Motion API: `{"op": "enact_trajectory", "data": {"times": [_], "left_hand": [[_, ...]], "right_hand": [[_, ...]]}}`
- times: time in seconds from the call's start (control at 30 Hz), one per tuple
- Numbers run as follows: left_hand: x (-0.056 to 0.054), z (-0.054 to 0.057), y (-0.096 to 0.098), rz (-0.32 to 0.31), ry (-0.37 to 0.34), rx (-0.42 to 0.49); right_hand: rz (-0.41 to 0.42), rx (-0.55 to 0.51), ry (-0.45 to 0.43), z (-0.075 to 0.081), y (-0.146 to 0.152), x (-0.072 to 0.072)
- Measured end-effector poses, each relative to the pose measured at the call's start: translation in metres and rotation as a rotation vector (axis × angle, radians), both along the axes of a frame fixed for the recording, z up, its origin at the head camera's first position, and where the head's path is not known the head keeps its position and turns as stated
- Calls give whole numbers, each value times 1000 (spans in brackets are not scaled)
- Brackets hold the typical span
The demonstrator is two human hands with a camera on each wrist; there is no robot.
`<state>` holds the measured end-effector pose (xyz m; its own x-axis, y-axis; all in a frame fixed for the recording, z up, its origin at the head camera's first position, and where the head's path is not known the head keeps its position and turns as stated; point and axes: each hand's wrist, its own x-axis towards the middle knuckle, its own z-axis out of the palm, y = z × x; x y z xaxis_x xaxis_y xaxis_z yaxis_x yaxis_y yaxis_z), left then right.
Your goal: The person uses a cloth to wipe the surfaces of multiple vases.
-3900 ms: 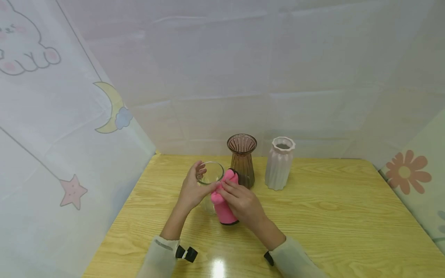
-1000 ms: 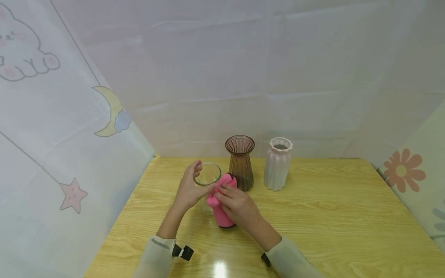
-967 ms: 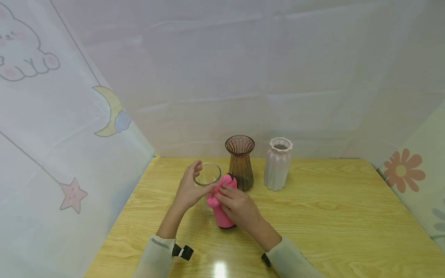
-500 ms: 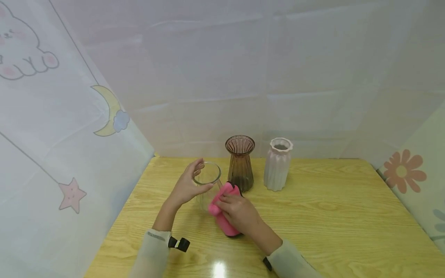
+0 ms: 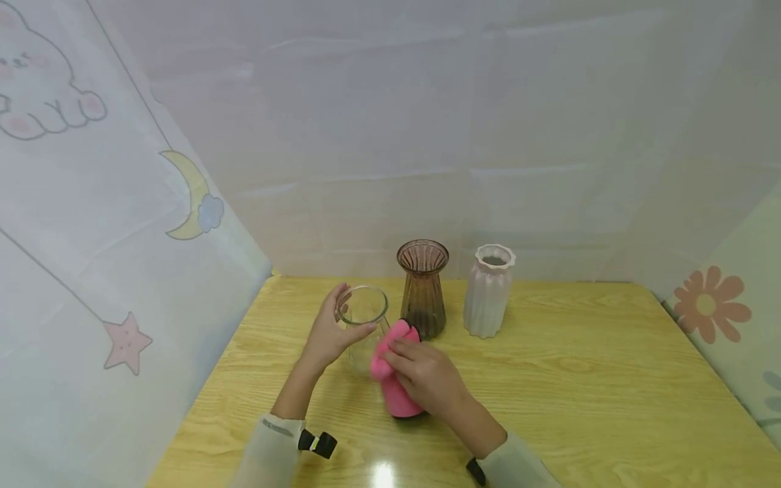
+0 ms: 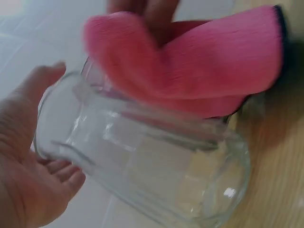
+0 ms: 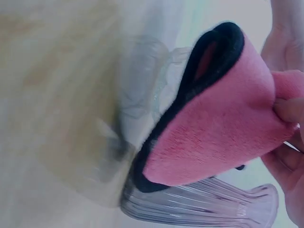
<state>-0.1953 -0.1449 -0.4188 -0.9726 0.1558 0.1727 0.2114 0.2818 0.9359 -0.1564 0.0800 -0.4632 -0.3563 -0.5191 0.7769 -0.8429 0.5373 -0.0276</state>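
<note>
My left hand [image 5: 328, 336] grips a clear glass vase [image 6: 156, 156] near its rim, thumb on the near side and fingers on the far side. In my right hand [image 5: 430, 381] a pink cloth [image 5: 399, 392] with dark edging is pinched and bunched up. The cloth lies against or very near the right side of the vase; whether it touches cannot be told. Folds of the cloth hang below my right fingers in the right wrist view. Part of the vase's lower side is hidden behind the cloth in the head view.
Behind the cloth stands a ribbed brownish-purple glass vase [image 5: 423, 291]. To its right is a white-pink fluted vase [image 5: 488, 298]. All stand on a wood-grain table [image 5: 579, 379], with a pale printed curtain [image 5: 378, 135] behind.
Since one second ago my right hand has moved the pink cloth a little down and right along the vase, away from my left thumb. My left hand still holds the vase near its rim.
</note>
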Motion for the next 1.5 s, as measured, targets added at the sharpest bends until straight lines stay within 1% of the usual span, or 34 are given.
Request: {"op": "enact_trajectory", "data": {"times": [0.03,0.07,0.13,0.23,0.27,0.3,0.4,0.53,0.67,1.03,1.2,1.3,1.4,1.5], "left_hand": [[3,1,3,32,-15,3],[8,7,7,57,-27,1],[10,8,11,92,-43,6],[11,10,15,113,-62,11],[10,9,16,119,-58,9],[7,3,15,126,-53,4],[7,3,15,136,-47,-25],[7,2,14,134,-37,-59],[5,2,13,118,-27,-78],[-3,1,4,53,-15,-119],[-6,1,1,19,-13,-109],[-7,1,-1,12,-24,-105],[-9,0,-3,8,-27,-113],[-10,1,-4,0,-29,-106]], "right_hand": [[10,-23,27,3,0,-1],[17,-41,50,6,0,-2],[32,-68,92,11,-1,-5],[33,-75,123,14,-3,-12],[32,-69,128,14,-4,-14],[33,-64,130,13,-4,-16],[35,-55,128,8,-6,-20],[46,-65,109,5,-9,-22],[34,-72,70,3,-10,-21],[-30,-36,-47,-6,-13,-13],[-48,30,-112,-10,-15,-10],[-65,95,-188,-9,-16,-7],[-82,161,-285,-7,-16,-6],[-87,209,-344,-6,-17,-5]]}}
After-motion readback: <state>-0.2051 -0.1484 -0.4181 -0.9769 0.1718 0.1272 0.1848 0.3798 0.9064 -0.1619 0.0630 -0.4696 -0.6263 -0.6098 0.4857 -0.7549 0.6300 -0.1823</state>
